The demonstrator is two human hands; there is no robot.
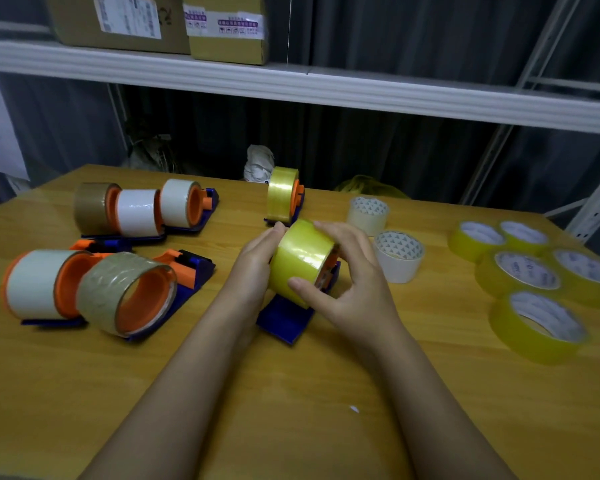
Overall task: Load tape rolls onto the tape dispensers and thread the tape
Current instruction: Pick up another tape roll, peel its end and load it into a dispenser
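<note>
- Step in hand, as judged: you are seating a yellow tape roll (300, 259) on the blue dispenser (284, 322) at mid-table (291, 410); threading looks not yet begun, since no free tape tail shows.
- Left hand (257, 263): fingers fairly straight, pressed against the roll's left face, steadying or pushing it toward the hub.
- Right hand (347, 275): fingers curled over the top and right side of the roll, thumb on its front, so it holds the roll.
- The roll stands on edge over the dispenser, with the orange hub (328, 271) showing at its right face. Whether the core is fully home on the hub cannot be told; your hands hide the seat.
- Next move calls for: press the roll square onto the hub until it sits flush, then find the tape end, peel it, and lead it forward to the cutter. Which way the tape unwinds cannot be read here, so check the sticky side before you pull.
- Already loaded, by the look: one yellow roll on a dispenser (284, 197) just behind your hands, and five more loaded dispensers (132, 209) at left with brown and white rolls.
- Still loose: two whitish rolls (383, 233) just right of your hands, and five yellow rolls (530, 282) lying flat at far right.
- Cardboard boxes (160, 22) sit on the shelf (291, 88) above.
</note>
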